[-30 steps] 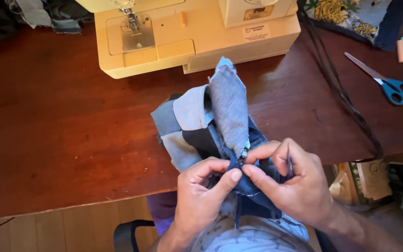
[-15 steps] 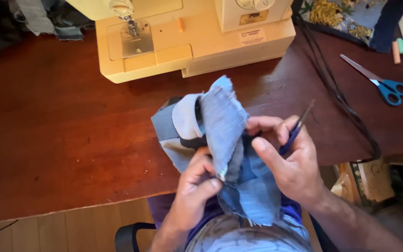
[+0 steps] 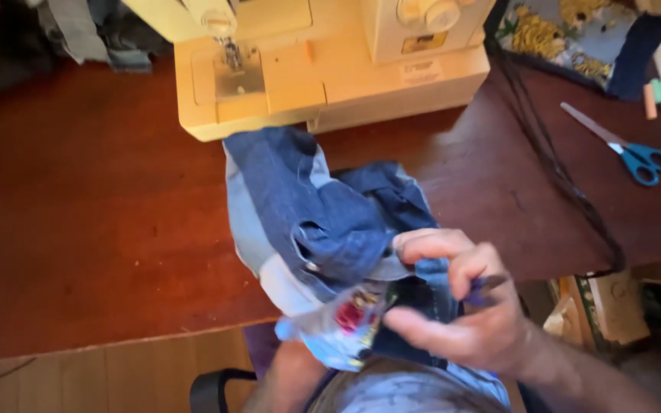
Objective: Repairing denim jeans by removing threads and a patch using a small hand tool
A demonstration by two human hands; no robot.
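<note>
A patchwork piece of dark and light blue denim (image 3: pixel 323 222) lies bunched at the near edge of the table, its far end reaching the sewing machine (image 3: pixel 330 69). My right hand (image 3: pixel 460 321) rests on the near side of the cloth, fingers pressed to it, with a small dark purple tool (image 3: pixel 487 284) gripped between the fingers. Only my left forearm (image 3: pixel 288 378) shows; that hand is hidden under the denim. A red and yellow patch (image 3: pixel 353 313) shows on the cloth, blurred.
The cream sewing machine stands at the back of the reddish wooden table (image 3: pixel 78 229). Blue-handled scissors (image 3: pixel 640 160) lie far right, and a black cord (image 3: pixel 552 160) runs down the right side. A dark chair edge (image 3: pixel 212 390) is below.
The denim has been flipped and spread away from me toward the sewing machine. My left hand has gone under the cloth. My right hand has dropped lower, still with the tool.
</note>
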